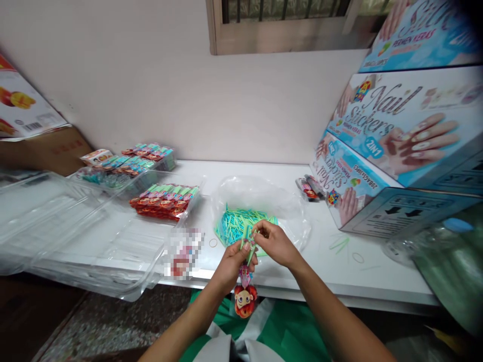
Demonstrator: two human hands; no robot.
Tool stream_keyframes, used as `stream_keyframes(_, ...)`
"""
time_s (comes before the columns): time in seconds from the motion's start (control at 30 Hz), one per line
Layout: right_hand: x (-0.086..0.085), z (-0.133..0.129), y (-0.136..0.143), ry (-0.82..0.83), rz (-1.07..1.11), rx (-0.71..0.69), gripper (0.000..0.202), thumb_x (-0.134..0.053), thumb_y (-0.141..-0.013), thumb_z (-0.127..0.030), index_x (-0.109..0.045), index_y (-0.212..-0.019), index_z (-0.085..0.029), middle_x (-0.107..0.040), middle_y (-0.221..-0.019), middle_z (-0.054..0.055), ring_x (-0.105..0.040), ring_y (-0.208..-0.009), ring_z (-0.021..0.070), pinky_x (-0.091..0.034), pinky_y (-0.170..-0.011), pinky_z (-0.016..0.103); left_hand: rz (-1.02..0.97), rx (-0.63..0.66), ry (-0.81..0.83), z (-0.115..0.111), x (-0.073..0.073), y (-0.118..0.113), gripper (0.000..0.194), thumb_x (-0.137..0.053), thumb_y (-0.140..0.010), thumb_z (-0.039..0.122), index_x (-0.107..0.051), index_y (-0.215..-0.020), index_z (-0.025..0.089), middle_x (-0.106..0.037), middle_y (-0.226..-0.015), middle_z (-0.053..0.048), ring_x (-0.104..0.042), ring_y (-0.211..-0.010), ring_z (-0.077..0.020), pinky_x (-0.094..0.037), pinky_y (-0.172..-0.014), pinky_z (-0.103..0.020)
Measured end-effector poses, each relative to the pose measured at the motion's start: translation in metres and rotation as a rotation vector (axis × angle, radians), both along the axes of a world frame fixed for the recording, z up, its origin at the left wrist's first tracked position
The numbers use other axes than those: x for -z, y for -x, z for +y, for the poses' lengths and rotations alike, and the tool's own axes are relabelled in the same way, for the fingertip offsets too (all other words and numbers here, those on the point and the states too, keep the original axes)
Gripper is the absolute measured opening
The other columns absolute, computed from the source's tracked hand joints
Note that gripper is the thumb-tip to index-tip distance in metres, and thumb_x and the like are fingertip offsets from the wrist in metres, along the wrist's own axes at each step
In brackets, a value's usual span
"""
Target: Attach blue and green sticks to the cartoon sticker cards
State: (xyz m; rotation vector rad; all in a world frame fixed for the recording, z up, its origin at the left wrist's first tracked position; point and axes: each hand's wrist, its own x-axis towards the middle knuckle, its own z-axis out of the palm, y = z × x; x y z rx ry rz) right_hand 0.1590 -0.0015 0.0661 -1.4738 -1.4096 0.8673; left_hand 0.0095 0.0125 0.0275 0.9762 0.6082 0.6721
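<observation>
My left hand point(238, 255) is closed round the upper part of a small packet point(245, 300), which hangs down over the table's front edge. The packet has a red-haired cartoon face at its lower end and a pink printed part above. Light green sticks show at its top, between my fingers. My right hand point(272, 240) meets the left there, thumb and fingers pinched at the top of the packet; a thin green stick seems to be in them. Just behind both hands lies a clear plastic bag point(290, 216) holding many blue and green sticks point(237, 223).
Clear plastic trays point(86, 236) overhang the table point(320, 261) at left. Filled packets point(166, 201) sit in a tray corner, more behind. Nail-sticker boxes point(392, 125) are stacked at right, near a plastic bottle point(407, 244). Loose green sticks point(340, 245) and rubber bands lie about.
</observation>
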Motion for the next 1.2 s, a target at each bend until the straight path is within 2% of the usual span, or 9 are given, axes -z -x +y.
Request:
stream_keyframes(0.1, -0.002, -0.003, 0.002, 0.009, 0.057, 0.019, 0.017, -0.049, -0.075, -0.020, -0.052, -0.092, -0.019, -0.057, -0.073, -0.002, -0.053, -0.064, 0.0121, -0.042, -0.059, 0.024, -0.012, 0.009, 0.020, -0.002, -0.002, 0.000, 0.030, -0.053, -0.082, 0.044, -0.051, -0.083, 0.014, -0.059, -0.065, -0.001, -0.049, -0.048, -0.0079, -0.034, -0.046, -0.019)
stream_keyframes(0.2, -0.004, -0.005, 0.003, 0.010, 0.076, -0.011, 0.024, -0.049, -0.080, -0.028, -0.054, -0.101, -0.018, -0.057, -0.074, -0.001, -0.054, -0.066, 0.0129, -0.043, -0.061, 0.025, -0.024, 0.025, 0.015, -0.002, -0.003, 0.000, 0.030, -0.052, -0.083, 0.043, -0.052, -0.083, 0.014, -0.059, -0.065, -0.001, -0.049, -0.048, -0.0078, -0.035, -0.046, -0.020)
stream_keyframes(0.3, -0.006, -0.007, 0.003, -0.014, 0.031, -0.035, 0.020, -0.051, -0.081, -0.035, -0.058, -0.089, -0.018, -0.055, -0.070, -0.001, -0.051, -0.063, 0.0123, -0.042, -0.059, 0.025, -0.036, 0.051, 0.001, -0.003, -0.004, 0.001, 0.028, -0.052, -0.084, 0.041, -0.052, -0.083, 0.013, -0.059, -0.065, -0.002, -0.050, -0.048, -0.0079, -0.035, -0.047, -0.020)
stream_keyframes(0.43, -0.007, -0.008, 0.002, -0.022, 0.021, -0.052, 0.018, -0.051, -0.081, -0.036, -0.055, -0.077, -0.018, -0.052, -0.066, -0.003, -0.048, -0.058, 0.0107, -0.039, -0.055, 0.023, -0.059, 0.077, 0.023, -0.004, -0.006, 0.002, 0.027, -0.053, -0.084, 0.040, -0.052, -0.084, 0.013, -0.060, -0.064, -0.002, -0.050, -0.047, -0.0083, -0.035, -0.047, -0.020)
stream_keyframes(0.67, -0.011, -0.014, 0.001, -0.021, -0.066, -0.038, 0.016, -0.049, -0.082, -0.031, -0.053, -0.073, -0.019, -0.049, -0.060, -0.004, -0.045, -0.056, 0.0103, -0.037, -0.055, 0.023, -0.079, 0.081, 0.094, -0.006, -0.010, 0.005, 0.030, -0.054, -0.082, 0.042, -0.055, -0.085, 0.012, -0.061, -0.063, -0.003, -0.051, -0.045, -0.0088, -0.035, -0.046, -0.020)
stream_keyframes(0.87, -0.014, -0.015, 0.004, -0.008, 0.042, -0.063, 0.018, -0.050, -0.081, -0.032, -0.058, -0.090, -0.019, -0.054, -0.073, -0.001, -0.050, -0.062, 0.0118, -0.042, -0.055, 0.023, -0.078, 0.157, 0.096, -0.008, -0.011, 0.005, 0.031, -0.056, -0.081, 0.043, -0.055, -0.084, 0.012, -0.062, -0.062, -0.005, -0.052, -0.045, -0.0097, -0.034, -0.044, -0.020)
stream_keyframes(1.0, -0.014, -0.015, 0.005, -0.004, 0.076, -0.092, 0.016, -0.050, -0.080, -0.032, -0.058, -0.083, -0.019, -0.052, -0.069, -0.002, -0.049, -0.058, 0.0110, -0.042, -0.051, 0.022, -0.068, 0.159, 0.111, -0.009, -0.012, 0.006, 0.033, -0.058, -0.079, 0.044, -0.055, -0.082, 0.012, -0.062, -0.061, -0.004, -0.052, -0.043, -0.0095, -0.034, -0.043, -0.020)
stream_keyframes(1.2, -0.012, -0.017, 0.004, 0.013, -0.010, -0.028, 0.006, -0.048, -0.077, -0.022, -0.053, -0.078, -0.020, -0.049, -0.060, -0.004, -0.046, -0.054, 0.0104, -0.040, -0.050, 0.022, -0.066, 0.153, 0.089, -0.009, -0.012, 0.007, 0.031, -0.055, -0.081, 0.043, -0.055, -0.083, 0.012, -0.062, -0.062, -0.004, -0.053, -0.044, -0.0097, -0.035, -0.043, -0.019)
